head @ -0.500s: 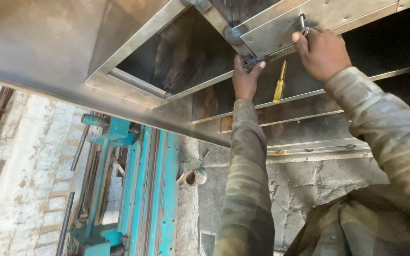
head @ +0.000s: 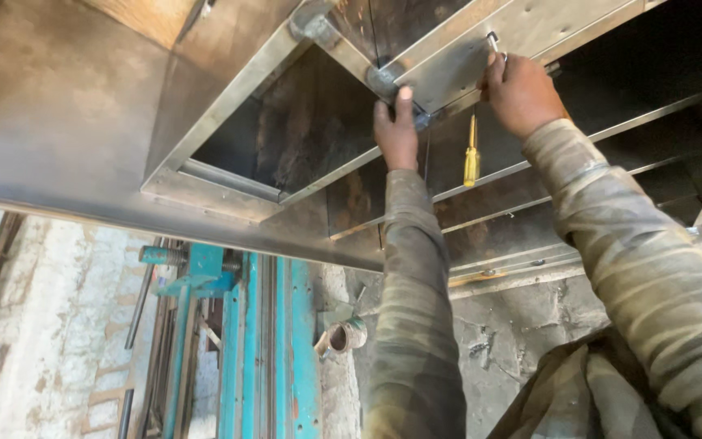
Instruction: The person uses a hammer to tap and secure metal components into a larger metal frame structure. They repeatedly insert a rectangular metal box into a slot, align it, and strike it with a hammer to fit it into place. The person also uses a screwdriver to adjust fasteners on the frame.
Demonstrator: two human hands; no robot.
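A large steel cabinet frame (head: 229,106) fills the upper view. My left hand (head: 396,130) presses up against a round metal fitting (head: 383,81) where the frame bars meet, fingers closed around its lower part. My right hand (head: 522,93) is closed on a small metal tool (head: 493,42) set against a flat steel panel (head: 481,49). A yellow-handled screwdriver (head: 471,154) hangs upright between my two hands, its handle down. Both forearms wear camouflage sleeves.
A turquoise machine bed (head: 266,341) runs along the floor at lower middle. Pale brick paving (head: 50,325) lies to its left with metal rods beside it. A small metal can (head: 339,335) sits on the grey concrete floor (head: 513,333). Steel shelf rails (head: 611,138) cross at right.
Both hands stay at the same spots on the frame. The view has shifted slightly; no clear movement of the tool or fitting.
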